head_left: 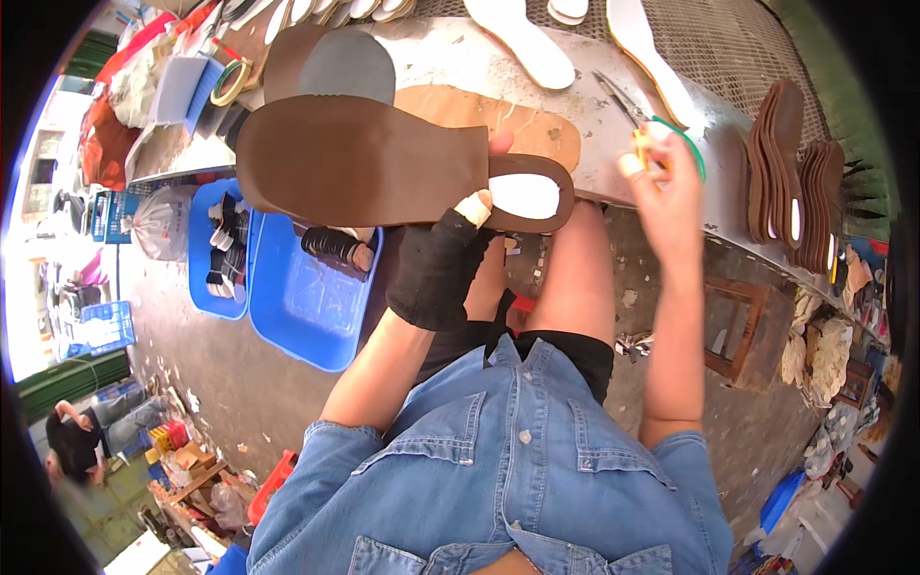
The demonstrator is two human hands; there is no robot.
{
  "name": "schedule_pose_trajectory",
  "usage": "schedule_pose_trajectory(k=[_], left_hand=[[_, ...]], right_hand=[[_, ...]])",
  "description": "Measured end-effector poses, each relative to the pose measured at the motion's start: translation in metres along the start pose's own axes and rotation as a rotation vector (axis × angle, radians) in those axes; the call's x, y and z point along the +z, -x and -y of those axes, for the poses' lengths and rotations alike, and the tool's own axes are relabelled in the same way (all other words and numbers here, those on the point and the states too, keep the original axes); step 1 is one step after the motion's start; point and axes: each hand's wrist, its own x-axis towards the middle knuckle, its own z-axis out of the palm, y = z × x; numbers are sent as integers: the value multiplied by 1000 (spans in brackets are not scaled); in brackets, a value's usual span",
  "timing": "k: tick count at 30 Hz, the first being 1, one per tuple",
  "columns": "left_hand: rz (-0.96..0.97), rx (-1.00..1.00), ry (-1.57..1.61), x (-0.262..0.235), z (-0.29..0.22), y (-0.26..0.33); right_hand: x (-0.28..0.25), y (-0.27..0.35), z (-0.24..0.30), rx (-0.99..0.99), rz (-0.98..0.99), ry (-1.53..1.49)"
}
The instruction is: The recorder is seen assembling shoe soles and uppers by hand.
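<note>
The scuffed grey table (599,144) carries a tan piece (548,126) left of the right fingers (678,158); white insoles (525,46) beyond them; stacked brown insoles (774,158) to their right.

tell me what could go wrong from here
The scissors in the right hand might nick the white insole lying just right of their blades. The brown insole, gripped toward its narrower end by the left hand, could tip and slip. Stacked brown insoles by the table's edge might topple.

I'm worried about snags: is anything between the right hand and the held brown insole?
Nothing visible stands between the right hand and the brown insole in the left hand; the table shows behind.
</note>
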Motion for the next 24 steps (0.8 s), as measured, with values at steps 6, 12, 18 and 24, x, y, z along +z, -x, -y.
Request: schedule_pose_trajectory(k=[6,12,18,24], left_hand=[[30,-55,-163,-20,-7,12],[21,4,-276,-34,-5,22],[-115,-18,-451,-55,9,45],[-150,-116,-507,-54,20,54]], right_hand=[[-29,-28,-49,-107,56,705],[-39,-27,-58,-41,125,628],[-23,88,14,237,401,-56],[-5,144,7,116,481,153]])
